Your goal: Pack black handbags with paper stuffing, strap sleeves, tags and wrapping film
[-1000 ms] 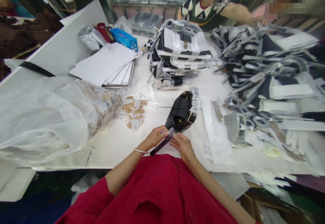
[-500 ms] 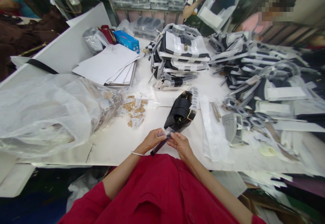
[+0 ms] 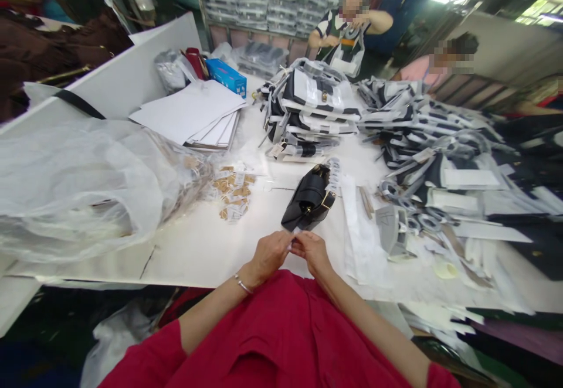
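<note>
Now your two hands meet at the near edge of the counter (image 3: 197,253), just in front of your red top (image 3: 285,341). Your left hand (image 3: 271,253) and your right hand (image 3: 313,251) are both closed in a pinch, fingertips almost touching each other, with a small clear strip (image 3: 293,235) caught between them. The strip is too small to show whether it is joined to anything.

Just beyond your fingertips lies the black bag (image 3: 309,197), on its side on the counter, its near end close to the strip and its gold buckle (image 3: 328,200) turned to your right. A thin bracelet (image 3: 241,284) sits on your left wrist.

To the left of the bag a scatter of small tan tags (image 3: 233,191) lies on the counter, and past them a large translucent plastic sack (image 3: 79,183) fills the left side. Behind that rests a stack of white sheets (image 3: 193,112), with a blue box (image 3: 226,76) near its far corner. Straight ahead, beyond the bag, stands a pile of wrapped black-and-white bags (image 3: 314,104); a looser heap of the same (image 3: 440,147) spreads across the right. A long white paper strip (image 3: 358,230) lies just right of the black bag.

Across the counter a person in a striped top (image 3: 341,30) stands with both hands raised, and another in pink (image 3: 417,71) is beside them.
</note>
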